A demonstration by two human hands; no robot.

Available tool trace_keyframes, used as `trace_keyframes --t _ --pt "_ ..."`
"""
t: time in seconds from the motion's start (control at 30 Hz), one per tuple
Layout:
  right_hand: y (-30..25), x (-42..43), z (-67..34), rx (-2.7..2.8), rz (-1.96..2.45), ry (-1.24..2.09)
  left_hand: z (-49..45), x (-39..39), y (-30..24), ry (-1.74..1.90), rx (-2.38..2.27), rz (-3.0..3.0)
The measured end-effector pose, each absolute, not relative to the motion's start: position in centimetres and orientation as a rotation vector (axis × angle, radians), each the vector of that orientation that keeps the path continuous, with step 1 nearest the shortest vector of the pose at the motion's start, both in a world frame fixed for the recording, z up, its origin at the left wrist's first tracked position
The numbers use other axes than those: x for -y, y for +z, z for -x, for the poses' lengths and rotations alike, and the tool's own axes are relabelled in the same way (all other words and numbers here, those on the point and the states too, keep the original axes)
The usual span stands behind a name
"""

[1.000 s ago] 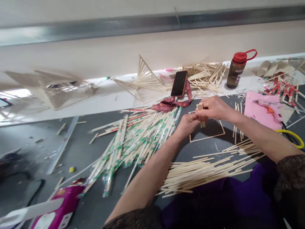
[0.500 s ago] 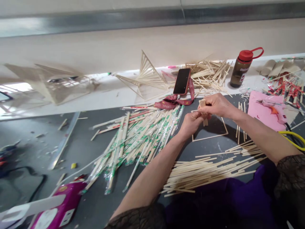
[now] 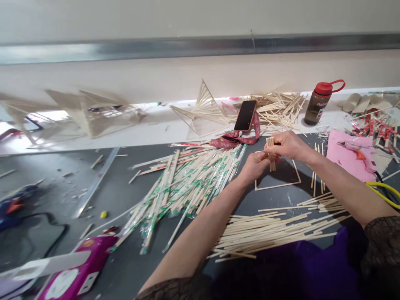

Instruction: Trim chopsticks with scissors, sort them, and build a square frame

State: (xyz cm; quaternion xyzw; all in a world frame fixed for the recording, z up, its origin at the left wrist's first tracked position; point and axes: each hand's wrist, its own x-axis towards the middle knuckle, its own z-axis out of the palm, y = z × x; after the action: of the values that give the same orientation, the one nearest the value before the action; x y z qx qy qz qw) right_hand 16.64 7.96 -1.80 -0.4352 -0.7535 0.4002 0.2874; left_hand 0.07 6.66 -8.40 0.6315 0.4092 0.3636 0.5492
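Both hands meet around a small upright bundle of wooden chopsticks (image 3: 270, 144). My right hand (image 3: 289, 144) pinches the bundle from the right near its upper part. My left hand (image 3: 255, 164) is closed on it lower down, its fingertips partly hidden. Beneath the hands, a square frame of sticks (image 3: 278, 186) lies flat on the dark table. A few loose sticks (image 3: 315, 171) lie just right of the frame. Closer to my body, many bare chopsticks (image 3: 268, 231) are spread in a pile.
Wrapped chopsticks (image 3: 184, 183) lie heaped to the left. Behind are a phone (image 3: 246, 115) on a red lanyard, a stick model (image 3: 204, 109) and a bottle (image 3: 318, 104). A glue gun (image 3: 359, 155) rests on pink foam (image 3: 336, 146) at right; a magenta box (image 3: 78, 266) stands front left.
The view has tilted up and shifted slightly left, so things sit lower and further right. Both hands still hold the chopstick bundle above the frame.
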Motion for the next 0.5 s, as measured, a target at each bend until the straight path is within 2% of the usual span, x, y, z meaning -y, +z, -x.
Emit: trace_keyframes --t 0.3,0.5 --pt "-2.07 -8.12 -16.81 2.037 1.162 1.009 -0.14 -6.67 -8.61 0.86 -0.964 -1.467" --pt "-1.9 -8.6 -16.8 1.966 1.177 1.122 -0.39 -6.94 -8.12 0.862 -0.925 -1.392"
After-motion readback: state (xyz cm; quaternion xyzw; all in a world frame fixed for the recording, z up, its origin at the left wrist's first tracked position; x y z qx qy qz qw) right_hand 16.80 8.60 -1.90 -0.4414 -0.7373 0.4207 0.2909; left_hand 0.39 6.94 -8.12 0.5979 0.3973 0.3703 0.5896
